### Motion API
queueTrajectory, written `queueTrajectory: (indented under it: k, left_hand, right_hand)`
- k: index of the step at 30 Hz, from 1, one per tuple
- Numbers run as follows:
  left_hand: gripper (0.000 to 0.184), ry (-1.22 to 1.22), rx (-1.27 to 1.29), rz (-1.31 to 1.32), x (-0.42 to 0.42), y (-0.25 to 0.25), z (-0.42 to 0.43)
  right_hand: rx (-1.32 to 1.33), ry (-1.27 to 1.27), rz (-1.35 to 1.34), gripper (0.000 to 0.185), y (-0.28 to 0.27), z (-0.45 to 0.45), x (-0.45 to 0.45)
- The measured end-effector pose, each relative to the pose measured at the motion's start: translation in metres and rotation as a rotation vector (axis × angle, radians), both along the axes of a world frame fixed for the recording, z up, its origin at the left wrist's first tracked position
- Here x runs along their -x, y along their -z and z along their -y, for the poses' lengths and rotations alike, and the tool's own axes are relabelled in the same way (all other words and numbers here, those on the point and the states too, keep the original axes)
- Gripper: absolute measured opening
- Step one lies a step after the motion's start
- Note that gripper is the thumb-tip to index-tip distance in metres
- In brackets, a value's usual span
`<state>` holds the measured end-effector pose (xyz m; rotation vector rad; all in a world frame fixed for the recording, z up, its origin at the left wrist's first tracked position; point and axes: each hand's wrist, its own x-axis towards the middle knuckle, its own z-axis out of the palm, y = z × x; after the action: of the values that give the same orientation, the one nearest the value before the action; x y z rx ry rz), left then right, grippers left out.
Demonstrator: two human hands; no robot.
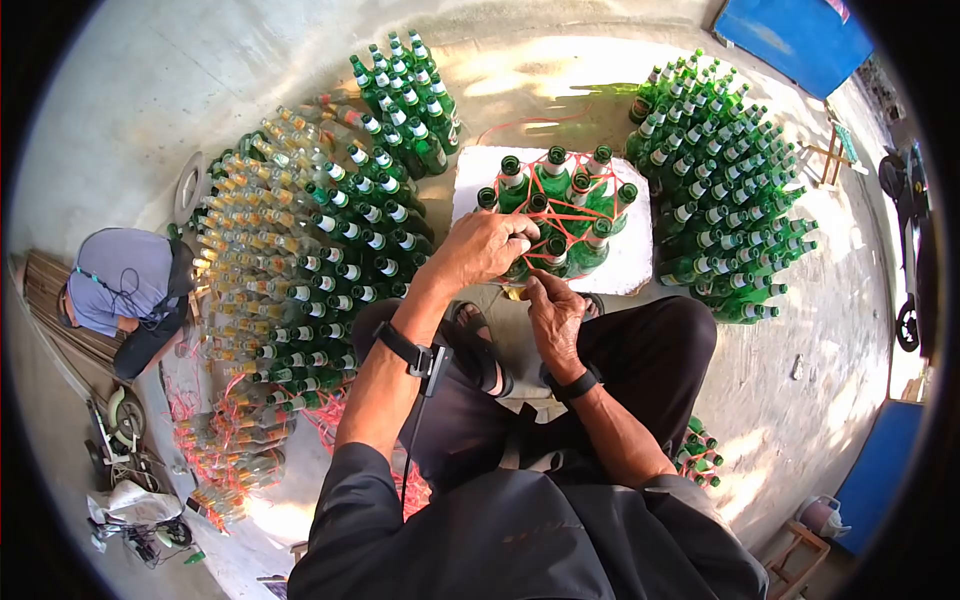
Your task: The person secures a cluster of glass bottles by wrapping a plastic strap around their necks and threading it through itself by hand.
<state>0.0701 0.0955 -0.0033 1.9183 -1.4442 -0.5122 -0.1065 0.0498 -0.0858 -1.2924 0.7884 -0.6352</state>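
Observation:
A bundle of green glass bottles [597, 248] stands upright on a white slab [632, 272] in front of my knees. Red plastic string [572, 214] criss-crosses between the bottle necks. My left hand [485, 247] reaches over the near-left bottles, its fingers closed at the string beside a neck. Just below the near edge of the bundle, my right hand [556, 312] pinches string between thumb and fingers. The fingertips of both hands are close together, and the thin strand there is partly hidden by them.
Many green bottles [720, 170] stand to the right. Clear bottles [250, 240] and more green bottles [350, 230] crowd the left, with loose red string [325, 415] nearby. Another person [122, 280] bends down at far left. A scooter [908, 240] stands at far right.

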Motion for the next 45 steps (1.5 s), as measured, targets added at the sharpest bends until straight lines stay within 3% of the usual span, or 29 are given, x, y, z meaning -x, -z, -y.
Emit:
queueTrajectory:
  k: [5, 13, 17, 21, 22, 26, 32, 38, 45]
  left_hand:
    - [0.024, -0.002, -0.027, -0.012, -0.001, -0.001, 0.001]
    - [0.028, -0.102, 0.107, -0.332, -0.006, 0.001, -0.004]
    - [0.026, -0.324, 0.231, -0.469, -0.010, -0.018, -0.006]
    - [0.024, -0.469, 0.376, -0.614, -0.016, -0.020, -0.010]
    - [0.023, -0.489, 0.427, -0.682, -0.018, -0.018, -0.009]
    - [0.024, -0.555, 0.434, -0.836, -0.018, -0.026, -0.017]
    - [0.023, -0.535, 0.421, -0.877, -0.012, -0.034, -0.016]
    - [0.021, -0.490, 0.437, -0.909, -0.012, -0.031, -0.015]
    - [0.021, -0.462, 0.378, -0.955, -0.010, -0.035, -0.014]
  right_hand:
    - [-0.214, -0.064, -0.003, 0.028, -0.023, 0.004, -0.005]
    - [0.426, -0.129, -0.030, 0.020, -0.094, 0.048, 0.005]
    - [0.909, -0.292, -0.205, 0.040, -0.142, 0.098, -0.013]
    - [1.327, -0.419, -0.343, 0.061, -0.144, 0.129, -0.038]
    - [1.252, -0.497, -0.403, 0.070, -0.137, 0.137, -0.043]
    - [1.306, -0.582, -0.488, 0.075, -0.110, 0.142, -0.055]
    - [1.230, -0.650, -0.645, 0.077, -0.115, 0.136, -0.069]
    - [1.247, -0.585, -0.558, 0.079, -0.102, 0.140, -0.073]
    - [1.371, -0.816, -0.755, 0.080, -0.113, 0.142, -0.073]
